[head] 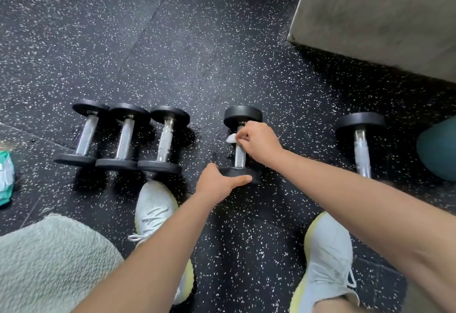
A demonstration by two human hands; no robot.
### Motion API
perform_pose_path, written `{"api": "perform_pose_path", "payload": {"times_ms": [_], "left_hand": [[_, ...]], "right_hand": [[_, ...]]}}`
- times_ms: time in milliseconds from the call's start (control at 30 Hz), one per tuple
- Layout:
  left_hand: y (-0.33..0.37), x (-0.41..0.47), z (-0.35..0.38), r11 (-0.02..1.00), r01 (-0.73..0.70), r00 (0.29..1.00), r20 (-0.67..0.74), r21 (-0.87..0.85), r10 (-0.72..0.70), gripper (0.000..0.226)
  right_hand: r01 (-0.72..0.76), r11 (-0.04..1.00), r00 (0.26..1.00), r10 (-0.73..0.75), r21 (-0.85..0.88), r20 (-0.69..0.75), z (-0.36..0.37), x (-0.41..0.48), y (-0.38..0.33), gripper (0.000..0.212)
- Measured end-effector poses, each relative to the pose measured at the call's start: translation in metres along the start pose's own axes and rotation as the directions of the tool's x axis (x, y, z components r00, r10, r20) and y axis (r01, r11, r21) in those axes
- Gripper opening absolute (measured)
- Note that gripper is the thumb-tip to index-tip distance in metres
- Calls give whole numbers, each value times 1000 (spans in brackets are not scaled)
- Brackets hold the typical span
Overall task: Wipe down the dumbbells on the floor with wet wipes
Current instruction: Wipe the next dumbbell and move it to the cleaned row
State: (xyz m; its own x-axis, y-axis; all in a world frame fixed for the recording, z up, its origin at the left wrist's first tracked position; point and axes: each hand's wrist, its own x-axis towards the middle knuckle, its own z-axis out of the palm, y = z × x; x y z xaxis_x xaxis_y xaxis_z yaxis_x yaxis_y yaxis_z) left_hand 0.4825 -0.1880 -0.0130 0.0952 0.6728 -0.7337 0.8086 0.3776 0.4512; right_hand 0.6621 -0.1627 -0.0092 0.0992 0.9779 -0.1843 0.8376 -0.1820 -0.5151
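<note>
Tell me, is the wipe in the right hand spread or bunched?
Bunched up: the wet wipe pokes out as a small wad from the right hand, pressed against the dumbbell handle.

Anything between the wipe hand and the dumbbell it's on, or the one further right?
Nothing visible. The right hand holds the wipe against the handle of the held dumbbell; the left hand grips its near plate. Only bare floor separates it from the far-right dumbbell.

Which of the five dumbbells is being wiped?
The fourth dumbbell from the left: right hand holds a wipe on its handle, left hand grips its near head.
</note>
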Motion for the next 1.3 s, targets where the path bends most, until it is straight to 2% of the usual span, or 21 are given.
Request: {"api": "perform_pose_path", "payload": {"times_ms": [67, 233, 333, 467, 567, 700, 767, 833, 933, 1033, 1100, 1167, 1233, 1300], "left_hand": [[4, -3, 5, 1000, 20, 1000, 1, -5, -20, 125], [9, -1, 15, 999, 36, 999, 41, -25, -35, 126], [13, -6, 16, 998, 54, 998, 29, 15, -54, 127], [11, -6, 14, 999, 50, 999, 13, -16, -50, 125], [10, -9, 14, 998, 48, 999, 20, -28, -48, 130], [13, -12, 22, 1000, 14, 1000, -9, -5, -14, 125], [16, -14, 28, 1000, 10, 1000, -27, 9, -9, 135], [17, -16, 33, 1000, 4, 999, -52, 5, -4, 139], [16, -18, 36, 1000, -21, 997, -73, 0, 21, 129], [14, -15, 31, 1000, -22, 999, -45, -13, 21, 122], [10, -11, 26, 998, -21, 1000, -19, -60, 20, 107], [6, -9, 22, 992, -9, 1000, 7, -124, 10, 98], [4, -9, 20, 986, 5, 1000, 25, -166, -1, 97], [4, -10, 20, 980, 10, 1000, 30, -196, -4, 97]], "right_hand": [[22, 1000, 1000, -21, -23, 13, 2, -10, 2, 14], [187, 982, 963, -179, -21, 201, -1, -37, 12, 11], [167, 986, 979, -162, -31, 121, -6, -20, 11, 12], [52, 998, 999, -52, -19, -10, -5, -1, 8, 16], [77, 994, 997, -75, -71, 25, -1, -13, 5, 16], [229, 970, 958, -210, -81, 197, -2, -32, 11, 13], [220, 971, 962, -201, -91, 184, -8, -23, 14, 12], [163, 981, 984, -153, -102, 92, -13, -11, 16, 12], [60, 993, 998, -62, -98, -21, -13, -4, 16, 14], [145, 986, 987, -139, -84, 75, -5, -23, 15, 13], [206, 978, 962, -194, -44, 190, -2, -35, 15, 12], [212, 977, 950, -199, -29, 241, -5, -36, 17, 11], [197, 980, 958, -186, -32, 218, -7, -28, 17, 10], [160, 986, 979, -152, -47, 135, -9, -20, 17, 10]]}}
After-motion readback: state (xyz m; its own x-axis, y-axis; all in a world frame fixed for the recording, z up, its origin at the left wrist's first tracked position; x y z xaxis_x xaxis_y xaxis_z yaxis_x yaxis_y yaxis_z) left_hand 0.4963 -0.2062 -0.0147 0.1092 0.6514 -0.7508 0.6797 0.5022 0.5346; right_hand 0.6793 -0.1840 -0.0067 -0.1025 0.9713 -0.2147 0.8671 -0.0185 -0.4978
